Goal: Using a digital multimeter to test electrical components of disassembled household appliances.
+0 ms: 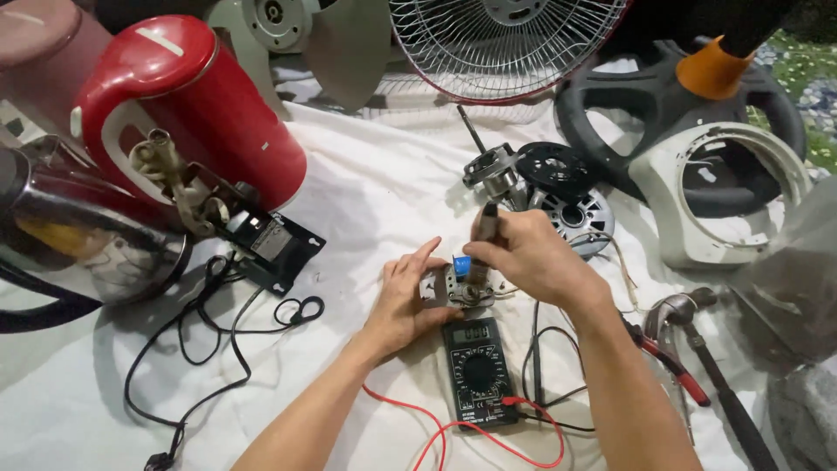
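Red kettle (187, 105): upper left of the frame, lying on its side, with a pale strip on the lid.
Black cord (214, 336): lower left, looped loosely on the white cloth (366, 183).
Left hand (405, 301): centre of the frame, fingers closed on the left edge of the metal part, forefinger stretched out above it.
Small metal part (453, 288): centre, grey and boxy, with a blue piece on top, just above the meter.
Meter (478, 368): lower centre, a black slab with a grey screen, a round dial and pale markings; red and black leads run from it.
Right hand (532, 257): right of centre, fingers clamped on a dark tool (484, 240) held upright, tip on the part.
Hammer (697, 340): lower right.
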